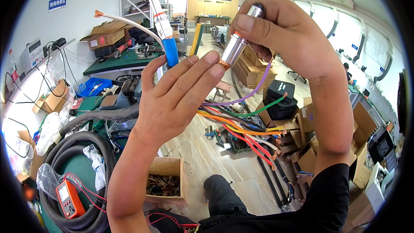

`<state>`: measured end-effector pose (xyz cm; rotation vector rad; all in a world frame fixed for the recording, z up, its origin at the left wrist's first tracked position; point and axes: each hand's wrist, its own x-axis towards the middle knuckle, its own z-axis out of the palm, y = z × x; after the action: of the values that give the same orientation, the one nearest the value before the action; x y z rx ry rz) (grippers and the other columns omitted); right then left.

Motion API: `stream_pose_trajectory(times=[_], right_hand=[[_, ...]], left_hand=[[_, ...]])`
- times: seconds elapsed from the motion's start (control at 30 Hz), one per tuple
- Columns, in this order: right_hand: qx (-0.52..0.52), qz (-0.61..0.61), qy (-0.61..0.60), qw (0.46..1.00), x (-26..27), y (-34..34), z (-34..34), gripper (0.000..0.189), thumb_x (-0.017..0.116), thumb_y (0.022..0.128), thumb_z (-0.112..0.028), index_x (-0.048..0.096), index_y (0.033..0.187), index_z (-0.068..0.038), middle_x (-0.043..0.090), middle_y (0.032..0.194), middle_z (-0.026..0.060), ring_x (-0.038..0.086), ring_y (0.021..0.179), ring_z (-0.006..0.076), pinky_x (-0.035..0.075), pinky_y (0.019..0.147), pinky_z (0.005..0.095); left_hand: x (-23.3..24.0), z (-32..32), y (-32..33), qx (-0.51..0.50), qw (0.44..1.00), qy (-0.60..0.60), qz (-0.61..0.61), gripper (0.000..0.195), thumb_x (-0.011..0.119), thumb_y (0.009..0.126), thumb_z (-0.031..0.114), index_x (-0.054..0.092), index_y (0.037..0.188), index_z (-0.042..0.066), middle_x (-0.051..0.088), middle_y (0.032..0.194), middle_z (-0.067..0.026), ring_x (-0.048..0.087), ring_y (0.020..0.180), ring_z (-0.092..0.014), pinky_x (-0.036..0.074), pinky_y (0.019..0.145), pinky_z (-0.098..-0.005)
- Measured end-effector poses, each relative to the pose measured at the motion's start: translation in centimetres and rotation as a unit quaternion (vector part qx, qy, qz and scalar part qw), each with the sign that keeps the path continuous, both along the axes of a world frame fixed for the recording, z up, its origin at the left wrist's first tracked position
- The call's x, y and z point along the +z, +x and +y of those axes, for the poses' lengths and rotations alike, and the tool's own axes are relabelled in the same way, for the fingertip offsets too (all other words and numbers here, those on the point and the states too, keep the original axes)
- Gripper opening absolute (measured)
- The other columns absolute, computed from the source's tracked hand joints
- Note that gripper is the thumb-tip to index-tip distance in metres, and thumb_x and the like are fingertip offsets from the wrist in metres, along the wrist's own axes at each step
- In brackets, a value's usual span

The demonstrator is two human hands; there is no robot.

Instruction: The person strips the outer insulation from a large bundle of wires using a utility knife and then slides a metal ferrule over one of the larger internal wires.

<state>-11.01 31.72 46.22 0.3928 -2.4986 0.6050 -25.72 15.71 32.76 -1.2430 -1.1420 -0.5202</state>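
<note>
My right hand point(275, 35) grips a shiny metal connector pin point(235, 48) with a black tip and an orange-red ring. Bare copper strands point(224, 64) sit at the pin's lower open end. Fingertips of my left hand point(178, 94) touch those strands; this hand is closed around a multi-wire cable, largely hidden by the palm. From behind it rises a blue wire point(170, 51) bearing a similar metal pin point(161, 22). A white wire point(132, 23) with a bare copper end curves off to the left. Purple point(249, 95), green point(263, 106), orange point(239, 127) and red wires point(258, 153) fan out rightward.
At left, a coiled black cable point(48, 161) lies on a green-topped bench with an orange multimeter point(69, 197). A wooden box point(184, 181) of scraps stands below. Cardboard boxes point(305, 116) and a black case point(280, 98) are at right. A person point(347, 72) sits farther back.
</note>
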Motion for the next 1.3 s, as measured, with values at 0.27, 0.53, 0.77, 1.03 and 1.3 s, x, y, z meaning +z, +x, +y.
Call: stream_pose_trajectory(times=[0.27, 0.53, 0.77, 1.03, 1.3], right_hand=[[0.005, -0.004, -0.011, 1.000, -0.1, 0.1, 0.2, 0.031, 0.057, 0.096, -0.032, 0.063, 0.089, -0.002, 0.052, 0.065, -0.0029, 0.046, 0.057, 0.0041, 0.037, 0.050, 0.0207], [0.016, 0.001, -0.028, 0.999, -0.3, 0.1, 0.1, 0.033, 0.058, 0.096, -0.034, 0.063, 0.089, -0.002, 0.054, 0.066, -0.0025, 0.048, 0.058, 0.0045, 0.038, 0.053, 0.0210], [0.011, -0.005, -0.023, 1.000, -0.3, 0.2, 0.2, 0.033, 0.059, 0.095, -0.034, 0.062, 0.090, -0.002, 0.054, 0.067, -0.0023, 0.048, 0.059, 0.0046, 0.038, 0.054, 0.0210], [0.011, 0.007, -0.027, 1.000, -0.6, 0.3, 0.3, 0.032, 0.059, 0.096, -0.033, 0.062, 0.092, -0.001, 0.055, 0.068, -0.0022, 0.048, 0.060, 0.0045, 0.039, 0.053, 0.0216], [0.027, 0.014, -0.025, 0.999, -0.8, 0.2, 0.5, 0.032, 0.059, 0.096, -0.032, 0.061, 0.092, -0.001, 0.054, 0.067, -0.0020, 0.048, 0.059, 0.0045, 0.039, 0.053, 0.0213]], left_hand=[[0.1, -0.2, 0.3, -0.005, 1.000, -0.025, -0.002, 0.060, 0.064, 0.078, 0.000, 0.048, 0.134, 0.012, 0.053, 0.136, -0.0098, 0.059, 0.113, -0.024, 0.034, 0.101, -0.0449], [0.0, -0.2, 0.6, 0.015, 0.999, -0.028, 0.009, 0.067, 0.066, 0.071, -0.003, 0.049, 0.133, 0.015, 0.052, 0.138, -0.0102, 0.058, 0.113, -0.025, 0.035, 0.101, -0.0454], [0.0, 0.3, 0.6, 0.032, 0.999, 0.016, 0.004, 0.047, 0.061, 0.085, 0.016, 0.052, 0.131, 0.021, 0.056, 0.133, 0.0022, 0.059, 0.107, -0.015, 0.038, 0.095, -0.0405], [0.2, 0.4, 0.6, 0.031, 0.999, 0.014, 0.008, 0.047, 0.061, 0.084, 0.016, 0.053, 0.130, 0.020, 0.057, 0.132, 0.0021, 0.059, 0.106, -0.015, 0.040, 0.093, -0.0408], [0.1, 0.3, 0.7, 0.030, 1.000, 0.008, -0.001, 0.047, 0.060, 0.084, 0.016, 0.053, 0.131, 0.020, 0.057, 0.132, 0.0026, 0.059, 0.105, -0.015, 0.039, 0.093, -0.0407]])
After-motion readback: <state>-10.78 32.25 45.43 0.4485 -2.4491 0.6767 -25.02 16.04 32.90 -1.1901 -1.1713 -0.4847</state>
